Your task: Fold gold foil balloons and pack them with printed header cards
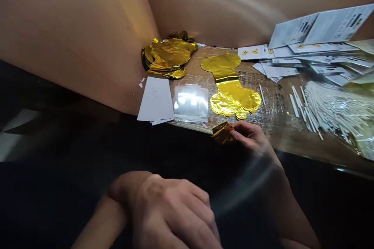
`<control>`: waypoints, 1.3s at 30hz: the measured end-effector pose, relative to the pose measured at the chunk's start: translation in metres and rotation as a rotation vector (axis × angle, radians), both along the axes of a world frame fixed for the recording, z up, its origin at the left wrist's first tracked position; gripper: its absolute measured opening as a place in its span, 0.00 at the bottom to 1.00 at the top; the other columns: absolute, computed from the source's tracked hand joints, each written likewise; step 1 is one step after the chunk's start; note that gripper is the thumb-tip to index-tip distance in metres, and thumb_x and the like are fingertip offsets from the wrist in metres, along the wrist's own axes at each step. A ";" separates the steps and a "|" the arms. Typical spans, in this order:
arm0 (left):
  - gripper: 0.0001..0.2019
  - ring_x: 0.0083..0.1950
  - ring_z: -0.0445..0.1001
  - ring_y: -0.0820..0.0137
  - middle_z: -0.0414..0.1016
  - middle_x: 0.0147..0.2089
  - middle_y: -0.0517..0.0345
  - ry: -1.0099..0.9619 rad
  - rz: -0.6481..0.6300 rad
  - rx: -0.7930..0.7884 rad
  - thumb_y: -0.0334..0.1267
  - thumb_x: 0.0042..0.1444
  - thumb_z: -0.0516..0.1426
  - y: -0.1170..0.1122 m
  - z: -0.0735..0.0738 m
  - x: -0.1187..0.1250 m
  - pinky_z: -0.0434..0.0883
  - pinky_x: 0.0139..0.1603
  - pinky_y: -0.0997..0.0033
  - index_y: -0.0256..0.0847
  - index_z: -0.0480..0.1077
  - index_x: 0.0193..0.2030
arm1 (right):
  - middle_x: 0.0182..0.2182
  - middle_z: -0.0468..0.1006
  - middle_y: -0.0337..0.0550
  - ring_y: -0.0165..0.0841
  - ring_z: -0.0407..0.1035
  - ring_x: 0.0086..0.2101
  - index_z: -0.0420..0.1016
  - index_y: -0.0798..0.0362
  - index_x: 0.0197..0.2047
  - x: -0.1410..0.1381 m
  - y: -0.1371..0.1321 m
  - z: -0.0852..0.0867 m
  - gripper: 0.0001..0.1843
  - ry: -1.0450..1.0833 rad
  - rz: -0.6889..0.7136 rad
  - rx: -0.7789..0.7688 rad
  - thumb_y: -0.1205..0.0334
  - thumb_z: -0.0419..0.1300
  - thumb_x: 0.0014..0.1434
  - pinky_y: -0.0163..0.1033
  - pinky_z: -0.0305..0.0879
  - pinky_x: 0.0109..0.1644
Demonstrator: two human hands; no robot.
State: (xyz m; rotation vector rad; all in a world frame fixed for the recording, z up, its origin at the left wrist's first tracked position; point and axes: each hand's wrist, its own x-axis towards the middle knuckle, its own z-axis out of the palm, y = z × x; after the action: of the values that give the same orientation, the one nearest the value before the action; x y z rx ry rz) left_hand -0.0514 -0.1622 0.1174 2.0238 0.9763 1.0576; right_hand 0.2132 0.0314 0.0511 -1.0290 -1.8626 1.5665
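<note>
My right hand (248, 134) pinches a small folded gold foil balloon (222, 131) between thumb and fingers, just off the front edge of the work surface. Close to the camera, my left hand (175, 210) shows its back and bent knuckles. It is blurred, and its fingertips are hidden below the frame. Beyond the right hand, a flat, uninflated bone-shaped gold foil balloon (230, 85) lies spread out. A heap of more gold foil balloons (169, 56) sits at the back left.
White cards (156, 101) and clear plastic sleeves (191, 103) lie at the front left. White sticks (305, 111) are scattered near a plastic bag of sticks (341, 109) at right. Packed white packets (292, 56) pile up behind. Tall cardboard walls (204, 7) enclose the back and left.
</note>
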 end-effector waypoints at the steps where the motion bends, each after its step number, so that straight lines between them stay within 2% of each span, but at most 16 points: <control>1: 0.04 0.39 0.84 0.58 0.85 0.39 0.54 0.019 0.063 -0.018 0.49 0.64 0.66 0.002 0.001 -0.008 0.79 0.38 0.56 0.57 0.81 0.41 | 0.33 0.83 0.44 0.38 0.74 0.34 0.83 0.52 0.40 0.000 -0.001 -0.004 0.15 0.015 -0.021 -0.014 0.47 0.69 0.65 0.40 0.70 0.39; 2: 0.06 0.38 0.83 0.58 0.84 0.38 0.53 0.038 0.170 -0.032 0.49 0.65 0.65 0.014 -0.003 -0.020 0.78 0.38 0.57 0.54 0.80 0.39 | 0.33 0.83 0.45 0.38 0.75 0.34 0.83 0.51 0.39 0.000 -0.003 -0.009 0.15 0.021 -0.036 -0.023 0.46 0.69 0.65 0.40 0.71 0.40; 3: 0.09 0.38 0.82 0.58 0.83 0.37 0.51 0.074 0.364 -0.049 0.49 0.67 0.64 0.034 -0.010 -0.037 0.78 0.41 0.56 0.50 0.79 0.38 | 0.33 0.83 0.45 0.38 0.75 0.34 0.83 0.51 0.39 0.000 -0.004 -0.014 0.16 0.023 -0.048 -0.032 0.46 0.70 0.64 0.40 0.71 0.40; 5: 0.14 0.42 0.81 0.55 0.83 0.39 0.46 0.203 0.927 -0.054 0.52 0.64 0.65 0.086 -0.036 -0.082 0.77 0.46 0.55 0.44 0.77 0.39 | 0.34 0.84 0.45 0.39 0.76 0.35 0.83 0.50 0.39 0.001 -0.005 -0.023 0.17 0.016 -0.066 -0.051 0.44 0.70 0.63 0.41 0.72 0.41; 6: 0.17 0.49 0.80 0.50 0.83 0.46 0.40 0.313 1.140 -0.112 0.53 0.60 0.68 0.112 -0.052 -0.109 0.75 0.52 0.52 0.42 0.77 0.43 | 0.34 0.84 0.45 0.39 0.76 0.35 0.83 0.50 0.39 0.001 -0.005 -0.026 0.18 0.010 -0.072 -0.060 0.43 0.70 0.63 0.41 0.72 0.41; 8: 0.29 0.64 0.73 0.37 0.77 0.59 0.27 0.516 1.378 -0.301 0.51 0.50 0.74 0.149 -0.082 -0.162 0.70 0.61 0.45 0.35 0.75 0.51 | 0.33 0.84 0.45 0.39 0.76 0.34 0.82 0.50 0.38 0.004 -0.003 -0.030 0.20 -0.005 -0.077 -0.068 0.40 0.71 0.61 0.41 0.73 0.40; 9: 0.31 0.67 0.70 0.34 0.74 0.62 0.23 0.566 1.387 -0.437 0.49 0.47 0.75 0.158 -0.095 -0.184 0.69 0.63 0.44 0.33 0.74 0.52 | 0.33 0.83 0.46 0.39 0.76 0.34 0.82 0.50 0.38 0.005 -0.002 -0.030 0.21 -0.013 -0.073 -0.065 0.40 0.71 0.61 0.40 0.73 0.39; 12: 0.25 0.63 0.74 0.41 0.77 0.59 0.27 0.466 1.348 -0.580 0.45 0.52 0.71 0.158 -0.117 -0.221 0.69 0.63 0.51 0.32 0.74 0.51 | 0.33 0.84 0.47 0.41 0.76 0.35 0.83 0.51 0.38 0.007 0.001 -0.030 0.23 -0.024 -0.060 -0.063 0.38 0.71 0.60 0.40 0.74 0.38; 15: 0.11 0.51 0.79 0.51 0.82 0.47 0.40 0.316 1.366 -0.559 0.40 0.57 0.67 0.142 -0.120 -0.224 0.71 0.55 0.59 0.36 0.76 0.41 | 0.35 0.85 0.49 0.42 0.78 0.35 0.83 0.51 0.41 0.005 0.004 -0.033 0.23 -0.023 -0.039 -0.112 0.38 0.70 0.60 0.40 0.75 0.37; 19: 0.12 0.34 0.75 0.62 0.76 0.28 0.54 0.188 1.387 -0.513 0.39 0.59 0.65 0.131 -0.114 -0.222 0.69 0.40 0.65 0.39 0.73 0.26 | 0.39 0.87 0.50 0.45 0.81 0.37 0.83 0.49 0.45 -0.003 0.011 -0.042 0.23 -0.025 0.035 -0.168 0.39 0.71 0.60 0.42 0.78 0.37; 25: 0.19 0.33 0.72 0.65 0.67 0.23 0.58 -0.029 1.468 -0.295 0.39 0.61 0.63 0.106 -0.087 -0.223 0.66 0.36 0.69 0.42 0.65 0.21 | 0.37 0.86 0.48 0.44 0.80 0.37 0.84 0.49 0.41 -0.011 0.018 -0.038 0.20 0.021 -0.008 -0.150 0.40 0.72 0.59 0.42 0.78 0.40; 28: 0.24 0.32 0.73 0.65 0.68 0.23 0.58 -0.209 1.403 -0.240 0.53 0.65 0.61 0.106 -0.081 -0.188 0.69 0.34 0.69 0.42 0.65 0.23 | 0.39 0.85 0.49 0.44 0.79 0.40 0.83 0.48 0.37 -0.032 0.007 -0.025 0.18 0.208 -0.051 -0.236 0.43 0.73 0.59 0.45 0.78 0.44; 30: 0.23 0.35 0.77 0.64 0.75 0.27 0.57 -0.531 1.257 -0.187 0.59 0.61 0.64 0.116 -0.083 -0.140 0.74 0.38 0.67 0.41 0.71 0.28 | 0.46 0.84 0.51 0.46 0.79 0.45 0.80 0.48 0.33 -0.059 0.000 -0.016 0.19 0.386 -0.083 -0.253 0.42 0.74 0.56 0.48 0.79 0.48; 33: 0.21 0.45 0.83 0.57 0.83 0.37 0.51 -1.022 0.933 -0.240 0.57 0.53 0.71 0.128 -0.088 -0.053 0.79 0.49 0.59 0.40 0.80 0.39 | 0.59 0.77 0.50 0.46 0.75 0.55 0.79 0.49 0.32 -0.098 0.003 -0.010 0.19 0.484 -0.171 -0.055 0.43 0.75 0.55 0.47 0.76 0.54; 36: 0.23 0.57 0.83 0.50 0.86 0.48 0.47 -1.209 0.595 -0.501 0.56 0.56 0.70 0.131 -0.091 0.005 0.77 0.60 0.50 0.41 0.82 0.48 | 0.40 0.80 0.47 0.39 0.75 0.40 0.77 0.50 0.33 -0.100 0.014 -0.009 0.17 0.264 -0.242 0.057 0.45 0.69 0.60 0.41 0.73 0.42; 39: 0.28 0.63 0.79 0.45 0.85 0.55 0.47 -1.268 0.270 -0.844 0.64 0.58 0.64 0.143 -0.100 0.011 0.74 0.66 0.43 0.42 0.81 0.53 | 0.25 0.72 0.38 0.32 0.66 0.28 0.72 0.51 0.29 -0.068 0.018 -0.005 0.17 0.091 -0.211 0.086 0.47 0.65 0.61 0.37 0.64 0.33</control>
State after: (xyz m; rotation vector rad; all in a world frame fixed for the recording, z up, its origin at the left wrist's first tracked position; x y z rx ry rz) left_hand -0.0403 -0.0191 0.0174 0.3415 0.7353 1.4036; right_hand 0.1448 0.0496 0.0465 -1.0604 -1.6850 1.3763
